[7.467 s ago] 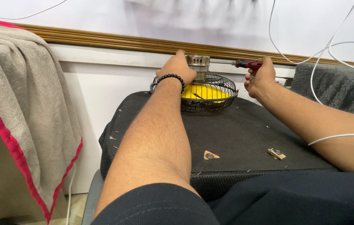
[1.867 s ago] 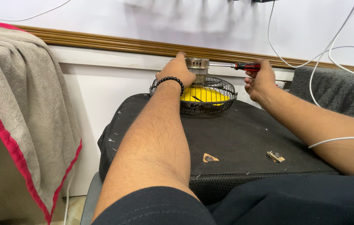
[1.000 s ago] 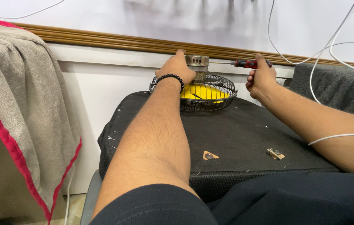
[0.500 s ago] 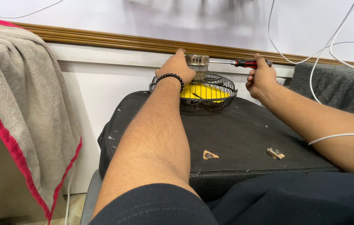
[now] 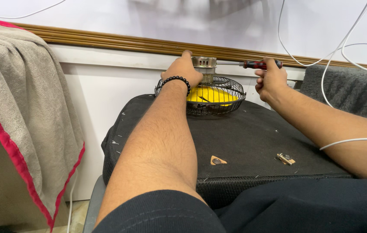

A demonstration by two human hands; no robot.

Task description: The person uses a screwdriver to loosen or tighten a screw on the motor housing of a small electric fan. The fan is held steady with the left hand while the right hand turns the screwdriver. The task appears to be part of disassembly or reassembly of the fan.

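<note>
The fan [image 5: 211, 95] lies face down at 12 o'clock on the black bench [image 5: 244, 138], its wire cage flat against the surface and yellow blades showing through the bars. The metal motor [image 5: 204, 64] stands up from the cage's middle, close under the wooden moulding [image 5: 105, 41] on the wall.

The left hand [image 5: 183, 71] rests on the motor from its 9 o'clock side, fingers curled over the housing and gripping it; a black bead bracelet [image 5: 175, 82] circles the wrist. The right hand [image 5: 270, 80] sits at 3 o'clock from the motor, fist wrapped tight around the red-and-black handle of a screwdriver [image 5: 252, 64]. The shaft runs level toward 9 o'clock and its tip meets the motor's side; exactly where it seats is too small to tell.

Nearer the body, two small parts lie on the bench: a tan piece with a round metal centre [image 5: 218, 160] at 6 o'clock from the fan, and a small metal bracket [image 5: 285, 158] toward 5 o'clock, well apart from each other.

A beige towel [image 5: 23, 112] with a red edge hangs at 9 o'clock. White cables [image 5: 334, 47] loop down the wall at 2 o'clock, above a grey cloth [image 5: 343, 88]; one cable crosses the right forearm.
</note>
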